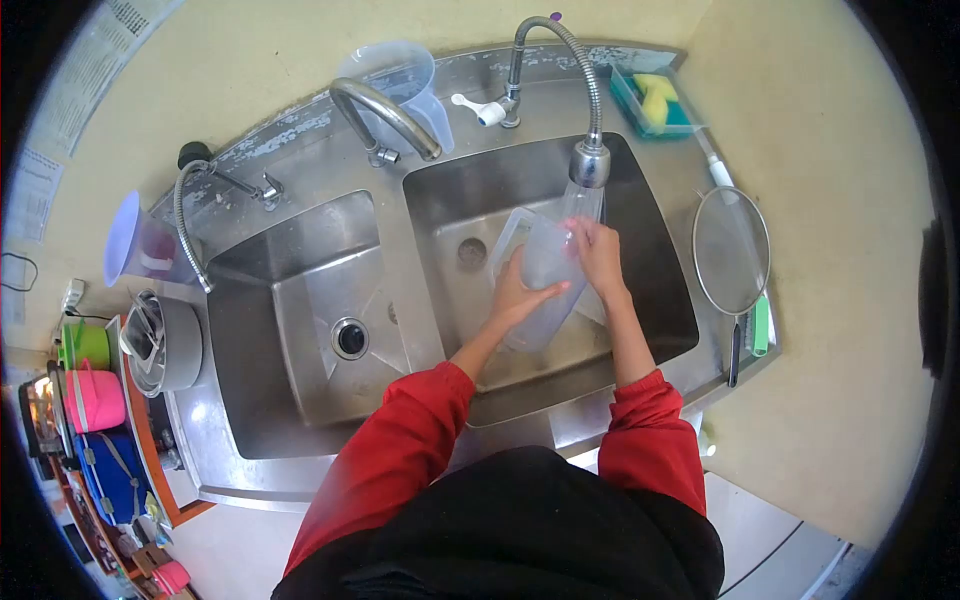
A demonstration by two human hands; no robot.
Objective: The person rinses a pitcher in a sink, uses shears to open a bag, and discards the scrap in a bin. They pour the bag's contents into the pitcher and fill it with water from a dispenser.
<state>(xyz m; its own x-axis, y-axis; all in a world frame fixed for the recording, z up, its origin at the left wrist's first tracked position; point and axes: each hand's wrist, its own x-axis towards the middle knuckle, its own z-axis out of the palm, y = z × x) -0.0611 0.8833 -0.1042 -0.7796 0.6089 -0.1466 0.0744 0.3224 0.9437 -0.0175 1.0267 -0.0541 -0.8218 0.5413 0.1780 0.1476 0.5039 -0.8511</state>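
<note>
A translucent plastic pitcher [548, 262] is held tilted over the right-hand sink basin [450, 330], its loop handle on the left side. My left hand [515, 295] grips its body from the left, thumb stretched across the front. My right hand [598, 255] has its fingers curled at the pitcher's upper right side; a pinkish patch shows by the fingertips, too blurred to name. Just above, the spray head [590, 165] of a spring-necked faucet points down, and water runs from it onto the pitcher and beside my right fingers.
A curved faucet [385, 110] stands between the basins, a clear jug [400, 75] behind it. On the right are a sponge tray [655, 103], a round strainer [732, 250] and a green-backed brush [761, 325]. Metal pots [165, 345] and a purple-rimmed pitcher [140, 245] stand left of the left basin [300, 400].
</note>
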